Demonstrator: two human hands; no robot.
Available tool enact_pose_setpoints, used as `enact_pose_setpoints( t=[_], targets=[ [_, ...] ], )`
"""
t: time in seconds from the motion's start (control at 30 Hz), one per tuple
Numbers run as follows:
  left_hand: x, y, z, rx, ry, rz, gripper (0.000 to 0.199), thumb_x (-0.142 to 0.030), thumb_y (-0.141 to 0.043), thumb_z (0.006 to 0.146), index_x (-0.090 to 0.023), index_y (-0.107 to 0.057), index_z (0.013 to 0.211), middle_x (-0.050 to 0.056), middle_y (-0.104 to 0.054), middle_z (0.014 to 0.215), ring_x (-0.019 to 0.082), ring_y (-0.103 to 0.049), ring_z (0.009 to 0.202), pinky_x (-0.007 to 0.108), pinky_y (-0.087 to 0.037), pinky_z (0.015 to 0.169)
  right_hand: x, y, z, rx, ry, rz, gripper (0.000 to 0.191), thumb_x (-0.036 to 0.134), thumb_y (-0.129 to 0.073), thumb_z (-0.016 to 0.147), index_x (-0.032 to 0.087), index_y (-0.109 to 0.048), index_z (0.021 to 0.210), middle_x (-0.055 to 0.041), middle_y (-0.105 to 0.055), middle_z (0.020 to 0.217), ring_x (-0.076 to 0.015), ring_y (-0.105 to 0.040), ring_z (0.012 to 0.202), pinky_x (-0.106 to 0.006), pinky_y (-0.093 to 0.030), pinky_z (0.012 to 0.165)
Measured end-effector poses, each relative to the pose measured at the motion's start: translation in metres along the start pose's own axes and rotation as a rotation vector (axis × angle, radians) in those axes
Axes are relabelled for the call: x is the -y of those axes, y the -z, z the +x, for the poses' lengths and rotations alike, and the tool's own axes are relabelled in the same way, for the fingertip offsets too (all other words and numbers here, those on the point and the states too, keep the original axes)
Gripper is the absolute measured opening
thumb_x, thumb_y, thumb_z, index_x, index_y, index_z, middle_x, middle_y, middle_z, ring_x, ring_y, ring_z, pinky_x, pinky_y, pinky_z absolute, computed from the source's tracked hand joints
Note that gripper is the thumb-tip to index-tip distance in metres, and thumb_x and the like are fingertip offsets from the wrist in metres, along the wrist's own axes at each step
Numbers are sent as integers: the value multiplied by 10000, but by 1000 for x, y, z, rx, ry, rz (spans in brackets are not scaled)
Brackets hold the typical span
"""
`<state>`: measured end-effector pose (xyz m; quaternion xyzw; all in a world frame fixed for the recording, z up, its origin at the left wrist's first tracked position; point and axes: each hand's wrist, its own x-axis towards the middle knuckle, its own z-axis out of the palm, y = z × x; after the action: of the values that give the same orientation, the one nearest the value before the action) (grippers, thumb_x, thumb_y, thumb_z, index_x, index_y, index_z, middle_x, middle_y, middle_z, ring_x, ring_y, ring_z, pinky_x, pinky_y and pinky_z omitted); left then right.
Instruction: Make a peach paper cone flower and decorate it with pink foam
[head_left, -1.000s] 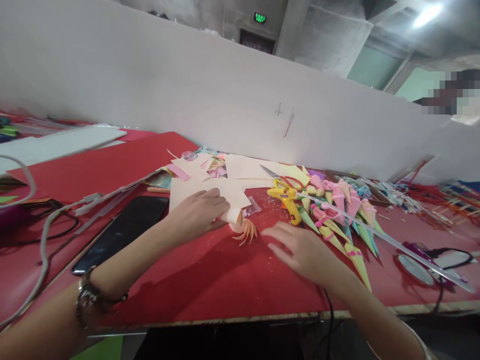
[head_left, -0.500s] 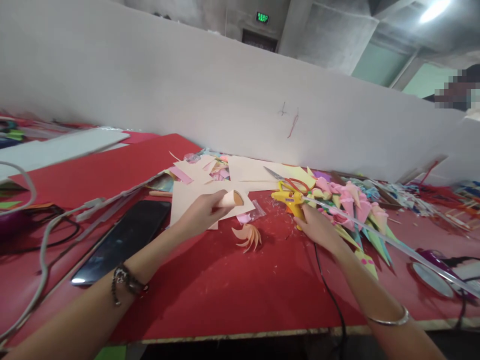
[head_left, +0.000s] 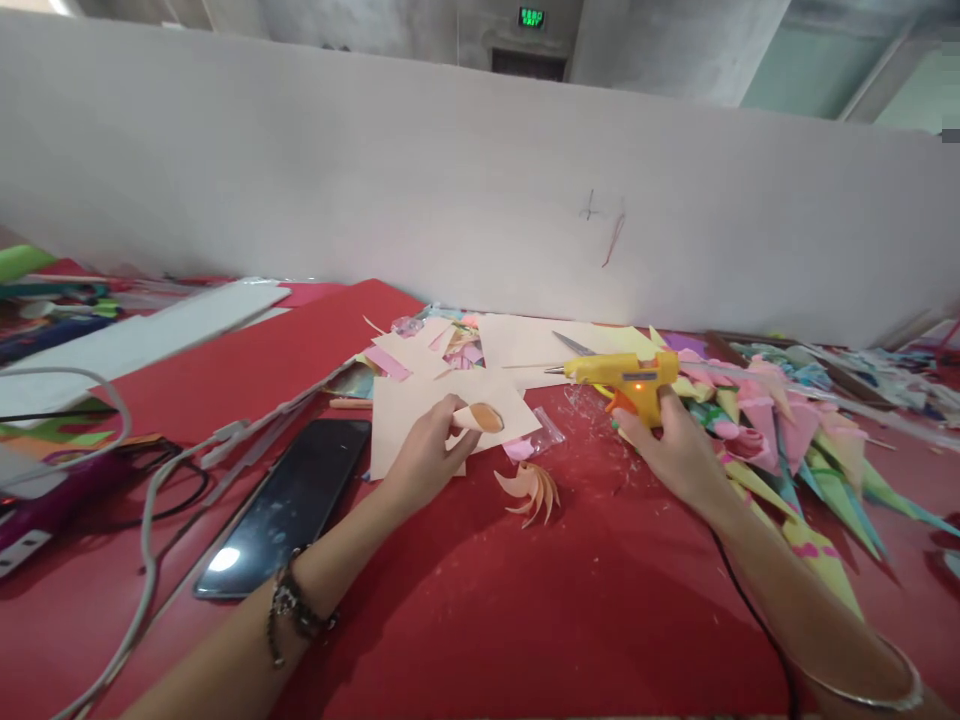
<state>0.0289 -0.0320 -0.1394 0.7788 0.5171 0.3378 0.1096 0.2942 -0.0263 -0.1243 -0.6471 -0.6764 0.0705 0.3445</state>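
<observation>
In the head view, the left hand [head_left: 429, 450] pinches a rolled cream paper tube [head_left: 477, 417] between thumb and fingers, its open end facing right, above the cream sheets [head_left: 397, 420] near the middle of the desk [head_left: 480, 620]. The right hand [head_left: 671, 445] grips the yellow glue gun [head_left: 626, 372] by its handle, off the desk, with the nozzle pointing left toward the tube and a small orange light lit on its body. The curled peach paper piece [head_left: 529, 492] lies on the desk between the two hands, nearer the front edge than the sheets. Scissors [head_left: 574, 343] lie toward the desk's back edge, partly hidden by the gun. Pastel paper cones [head_left: 799, 440] are heaped toward the desk's right edge; a black phone [head_left: 289, 505] lies left of the sheets.
</observation>
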Motion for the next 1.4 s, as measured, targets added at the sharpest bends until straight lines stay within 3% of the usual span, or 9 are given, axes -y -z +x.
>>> enact_pose_setpoints(
  t=[0.1, 0.37, 0.7, 1.03, 1.4],
  targets=[
    [2, -7, -1, -27, -7, -14, 31, -190, -422, 791, -187, -390, 793, -6, -488, 722, 119, -451, 621, 225, -374, 563, 4, -2, -11, -14, -1, 91, 350, 508, -549, 660, 193, -451, 775, 23, -484, 578, -135, -475, 505, -251, -386, 488],
    [3, -16, -7, -70, -257, 100, 139, -124, -392, 806, -189, -370, 928, 22, -466, 819, 158, -454, 762, 319, -330, 723, 15, -4, -27, 27, 34, 55, 360, 499, -600, 611, 189, -445, 709, 57, -440, 476, -100, -416, 407, -222, -328, 392],
    [-3, -15, -7, -154, -363, 188, 161, -97, -415, 794, -175, -376, 929, 36, -463, 817, 166, -414, 749, 314, -275, 687, 22, -4, -34, 115, 86, 93, 282, 427, -607, 629, 186, -467, 673, 56, -440, 457, -95, -428, 394, -213, -311, 368],
    [-1, -16, -7, -153, -388, 227, 221, -81, -463, 751, -165, -382, 938, 42, -451, 826, 177, -406, 750, 315, -265, 673, 27, -5, -36, 160, 185, 153, 175, 314, -583, 648, 176, -489, 699, 63, -416, 483, -79, -405, 409, -200, -300, 378],
    [-4, -16, -6, -117, -330, 237, 124, -133, -462, 782, -184, -389, 868, 11, -457, 756, 159, -407, 697, 303, -261, 658, 26, -3, -34, 191, 203, 147, 100, 233, -521, 663, 174, -441, 662, 77, -345, 486, -53, -302, 404, -185, -234, 356]
  ],
)
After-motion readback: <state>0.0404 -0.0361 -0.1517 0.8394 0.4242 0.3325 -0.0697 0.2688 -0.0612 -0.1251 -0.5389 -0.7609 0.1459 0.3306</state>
